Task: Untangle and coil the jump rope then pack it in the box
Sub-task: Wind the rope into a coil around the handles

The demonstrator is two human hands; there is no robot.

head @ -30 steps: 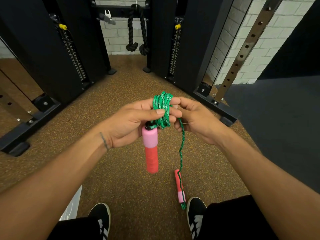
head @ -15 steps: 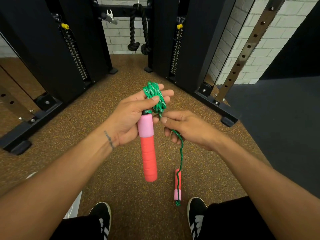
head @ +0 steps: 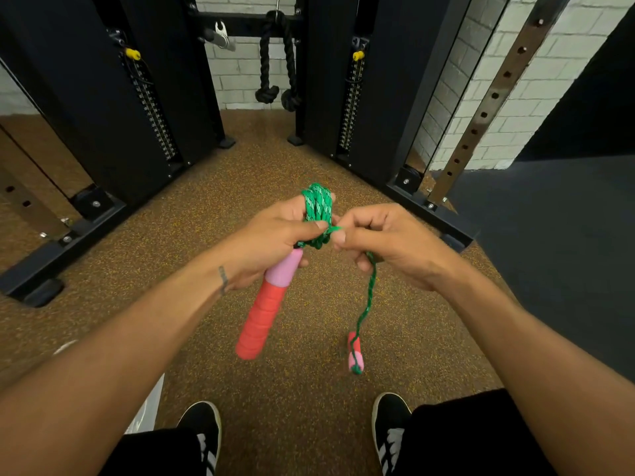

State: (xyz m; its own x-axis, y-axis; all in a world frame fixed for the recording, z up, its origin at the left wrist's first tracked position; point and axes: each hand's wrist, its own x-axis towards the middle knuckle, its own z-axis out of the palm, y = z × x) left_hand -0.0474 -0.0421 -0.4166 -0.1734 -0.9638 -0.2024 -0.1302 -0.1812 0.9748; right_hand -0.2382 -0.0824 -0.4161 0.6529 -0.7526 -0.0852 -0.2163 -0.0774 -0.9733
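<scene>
My left hand (head: 271,242) grips a bundle of green jump rope (head: 318,209) coiled around its fingers, together with the pink top of one red handle (head: 263,316), which hangs down and to the left. My right hand (head: 385,240) pinches the rope strand right beside the coil. From it a loose length of rope drops to the second red and pink handle (head: 354,352), which dangles just above the floor. A pale box corner (head: 146,412) shows at the lower left, mostly hidden by my left forearm.
I stand on speckled brown rubber flooring (head: 302,379), my black shoes (head: 390,426) at the bottom. Black cable-machine towers (head: 113,97) with weight stacks rise ahead on both sides, their base feet reaching toward me. A dark mat (head: 556,255) lies to the right.
My right hand rose from below the coil to beside it, carrying the strand up. The held handle swung to the left. The dangling handle hangs on a shorter length.
</scene>
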